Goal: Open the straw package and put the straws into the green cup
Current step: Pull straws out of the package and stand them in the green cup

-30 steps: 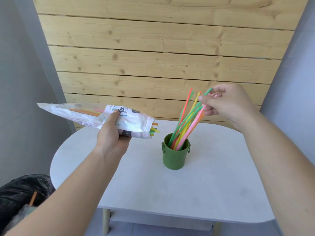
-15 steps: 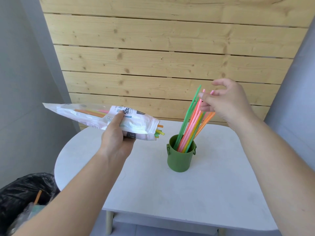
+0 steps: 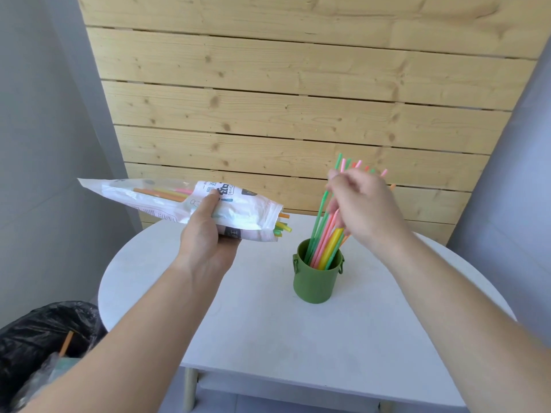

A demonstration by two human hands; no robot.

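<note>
Green cup [image 3: 316, 281], the only one, stands upright near the middle of the one white table [image 3: 268, 338]. A bunch of straws [image 3: 320, 242] in green, pink, yellow and orange leans in it; they are too bunched and blurred to count. The right hand [image 3: 360, 204] is up against their upper halves with its fingers bent, but motion blur hides whether it grips them. To the left, above the table, the left hand [image 3: 205, 236] grips the single straw package [image 3: 238, 216] round its middle, open end towards the cup, with at least four straw ends poking out. One black bin bag [image 3: 44, 332] at near left holds one orange straw [image 3: 66, 342].
</note>
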